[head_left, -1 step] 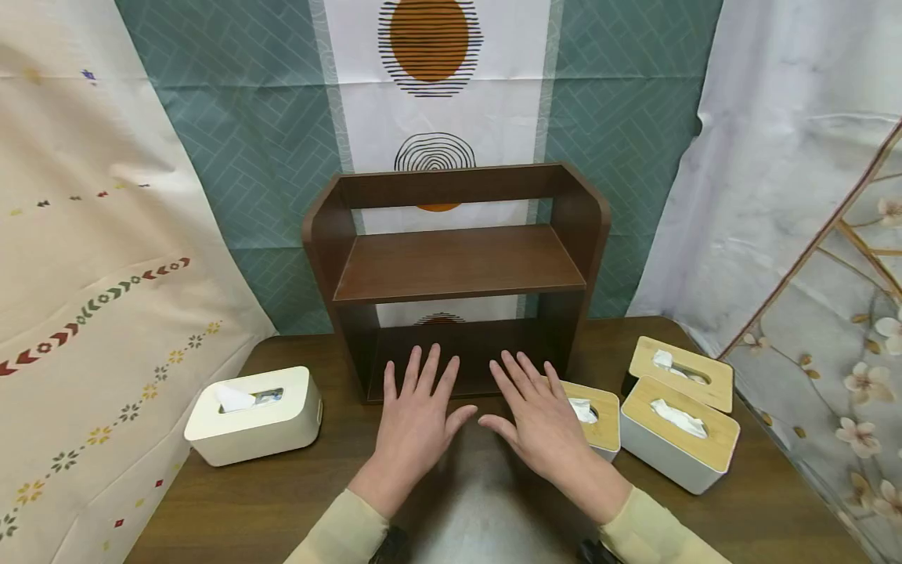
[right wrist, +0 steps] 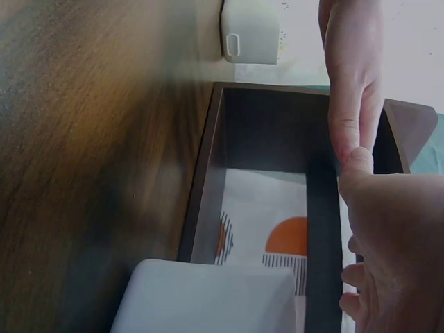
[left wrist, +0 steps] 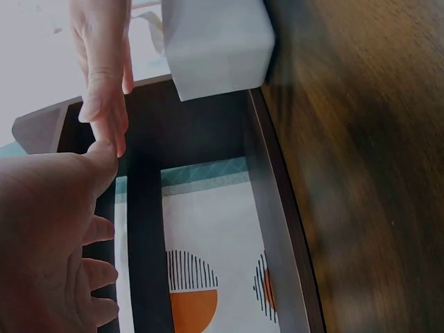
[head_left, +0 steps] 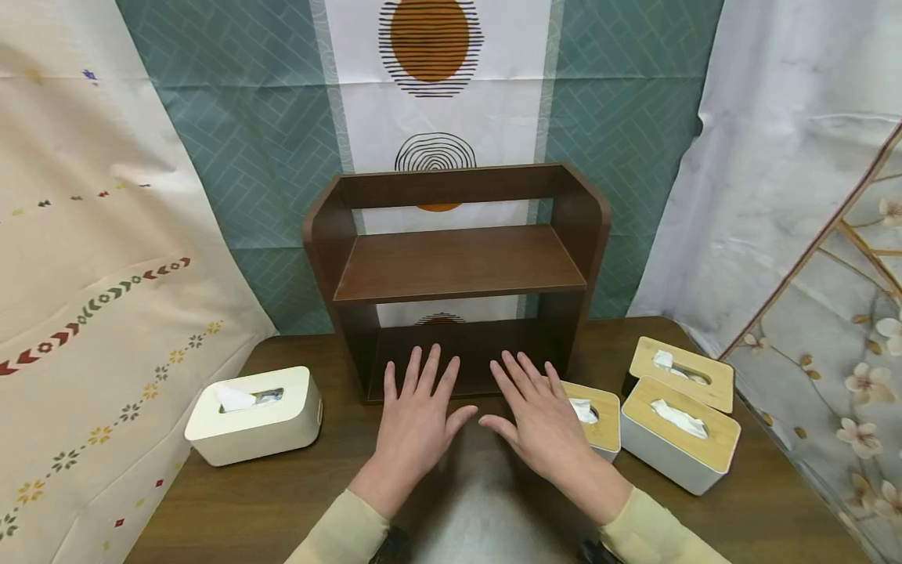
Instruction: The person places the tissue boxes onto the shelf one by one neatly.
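Note:
In the head view my left hand point(head_left: 416, 419) is held palm down with its fingers spread, in front of a dark brown two-tier shelf point(head_left: 458, 262). My right hand point(head_left: 539, 415) mirrors it, thumbs pointing at each other; neither holds anything. Both wrist views show the hands raised above the tabletop. Partly hidden behind the right hand is a white tissue box with a wooden lid point(head_left: 600, 407). It also appears in the left wrist view as a white box point(left wrist: 220, 48) by the shelf's side.
A cream tissue box point(head_left: 254, 427) stands left of the shelf on the brown table point(head_left: 232, 501). On the right, a second white tissue box point(head_left: 672, 454) with a wooden lid sits before a dark-sided one point(head_left: 715, 380). Patterned cloths point(head_left: 275, 157) hang behind and at both sides.

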Demonstrator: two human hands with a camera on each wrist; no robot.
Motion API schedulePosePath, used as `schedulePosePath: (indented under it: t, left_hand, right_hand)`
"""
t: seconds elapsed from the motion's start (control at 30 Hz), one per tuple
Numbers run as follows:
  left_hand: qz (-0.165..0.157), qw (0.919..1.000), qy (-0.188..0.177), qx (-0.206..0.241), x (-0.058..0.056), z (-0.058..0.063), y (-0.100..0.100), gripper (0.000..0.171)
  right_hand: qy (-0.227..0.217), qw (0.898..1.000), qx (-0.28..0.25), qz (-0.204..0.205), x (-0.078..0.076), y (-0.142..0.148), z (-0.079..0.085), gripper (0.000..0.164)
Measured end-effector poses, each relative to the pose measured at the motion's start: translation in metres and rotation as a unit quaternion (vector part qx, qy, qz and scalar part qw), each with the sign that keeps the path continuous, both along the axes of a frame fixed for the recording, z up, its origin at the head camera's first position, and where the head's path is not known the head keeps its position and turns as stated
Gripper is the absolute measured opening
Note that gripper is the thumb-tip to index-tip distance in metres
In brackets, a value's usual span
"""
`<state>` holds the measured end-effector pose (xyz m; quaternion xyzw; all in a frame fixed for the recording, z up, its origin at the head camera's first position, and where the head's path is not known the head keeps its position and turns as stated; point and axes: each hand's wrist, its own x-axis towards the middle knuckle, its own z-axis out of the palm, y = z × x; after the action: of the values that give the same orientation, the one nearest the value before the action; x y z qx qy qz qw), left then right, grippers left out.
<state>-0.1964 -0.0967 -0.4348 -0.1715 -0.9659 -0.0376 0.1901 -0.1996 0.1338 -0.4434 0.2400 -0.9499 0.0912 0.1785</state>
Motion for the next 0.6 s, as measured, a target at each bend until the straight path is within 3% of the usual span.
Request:
schedulePosePath:
  t: [0.47,0.6]
  left_hand:
    - [0.004,0.9999,-0.002,0.009,0.0061,0.0033,0.0018,0.081]
    - [0.004,0.9999,-0.008,0.010,0.0087,0.0027,0.0013,0.082]
  right_hand:
    - [0.020,1.000,0.002,0.005,0.0030,0.0047,0.0033,0.088]
    - [0.007,1.000,0.004,0.001,0.0049,0.0081,0.0026,0.090]
